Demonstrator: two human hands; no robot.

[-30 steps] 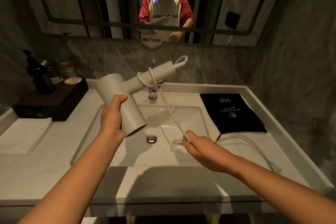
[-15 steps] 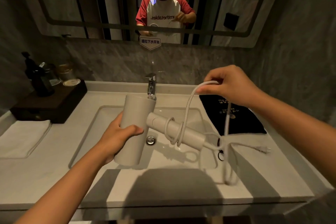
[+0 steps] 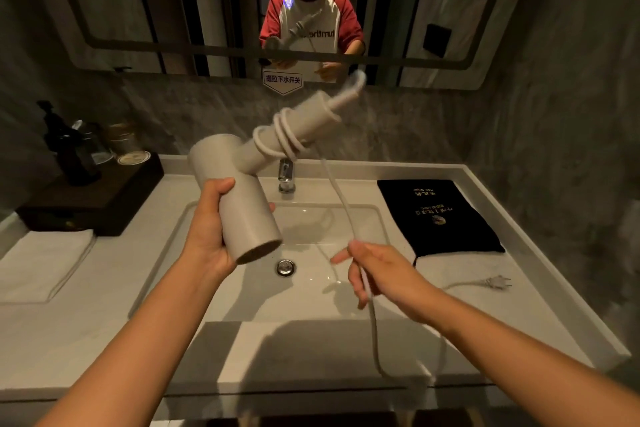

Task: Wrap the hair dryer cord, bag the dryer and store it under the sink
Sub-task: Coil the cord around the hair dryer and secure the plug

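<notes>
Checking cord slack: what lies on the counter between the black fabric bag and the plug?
In the head view, only bare white countertop separates the black fabric bag from the plug.

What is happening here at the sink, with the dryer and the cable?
A person is winding the white cord around the handle of a pale grey hair dryer. The left hand grips the dryer's barrel above the white sink basin; the right hand holds the loose cord. A few loops are on. The plug lies on the counter beside the flat black cloth bag.
</notes>
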